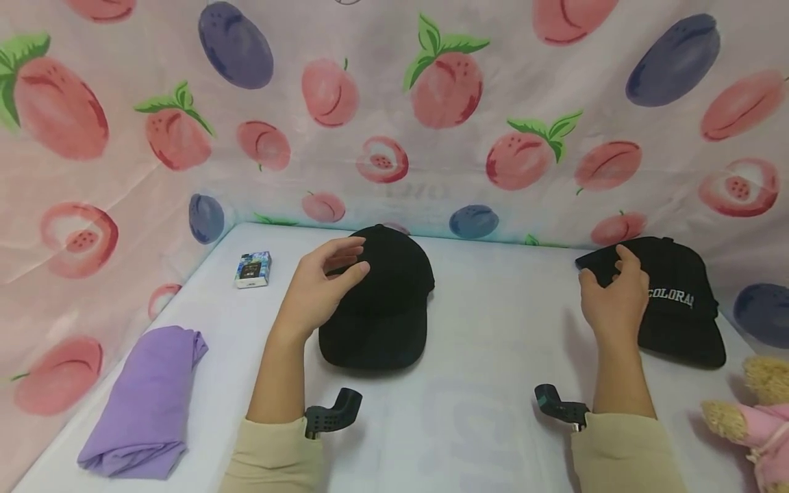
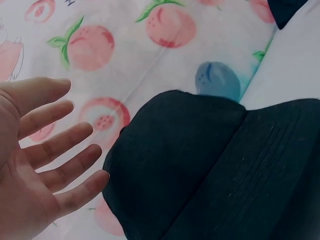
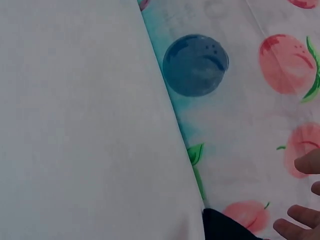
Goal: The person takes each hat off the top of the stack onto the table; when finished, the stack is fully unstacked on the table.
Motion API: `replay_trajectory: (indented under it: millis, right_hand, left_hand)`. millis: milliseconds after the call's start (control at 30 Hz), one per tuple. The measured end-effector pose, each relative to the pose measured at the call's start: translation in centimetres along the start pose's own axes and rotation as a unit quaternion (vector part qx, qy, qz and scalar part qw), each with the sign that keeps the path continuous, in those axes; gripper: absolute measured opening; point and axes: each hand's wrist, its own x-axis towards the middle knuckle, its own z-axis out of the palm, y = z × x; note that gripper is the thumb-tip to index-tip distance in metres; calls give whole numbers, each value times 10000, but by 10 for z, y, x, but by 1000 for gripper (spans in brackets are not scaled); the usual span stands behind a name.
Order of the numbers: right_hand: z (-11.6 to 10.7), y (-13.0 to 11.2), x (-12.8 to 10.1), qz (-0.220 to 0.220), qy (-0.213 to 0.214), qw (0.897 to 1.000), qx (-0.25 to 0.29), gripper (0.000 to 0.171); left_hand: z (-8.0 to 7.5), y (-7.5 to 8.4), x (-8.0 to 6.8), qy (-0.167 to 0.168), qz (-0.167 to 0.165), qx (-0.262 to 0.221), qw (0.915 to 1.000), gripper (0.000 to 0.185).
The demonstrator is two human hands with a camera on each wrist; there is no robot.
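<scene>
Black cloth makes up the plain cap (image 1: 382, 301), which lies at the table's centre with its brim at 6 o'clock, toward the person, and its crown at 12 o'clock; the long axis runs straight from near to far. It bears no lettering, and the left wrist view shows rows of stitching across the brim. The left hand (image 1: 323, 287) hovers at the cap's 9 o'clock side, fingers spread and relaxed, grasping nothing. The right hand (image 1: 613, 298) hangs over the second black cap (image 1: 678, 301) at 3 o'clock, fingers loose and released; whether they touch the cloth cannot be told. That cap carries white lettering on its front, and its brim points toward 5 o'clock.
</scene>
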Motion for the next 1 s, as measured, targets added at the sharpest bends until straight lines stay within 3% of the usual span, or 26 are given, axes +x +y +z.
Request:
replay_trajectory:
  millis: [300, 733, 1000]
  right_hand:
    - [16, -9, -7, -192, -389, 9990, -121, 59]
    - [38, -26, -22, 129, -978, 9931, 633, 60]
    - [56, -40, -34, -144, -1258, 9868, 1007, 59]
  left_hand:
    - [-7, -6, -1, 135, -100, -74, 9998, 45]
    - [-19, -13, -2, 277, -399, -176, 9987, 48]
    - [-19, -25, -1, 499, -682, -453, 9954, 48]
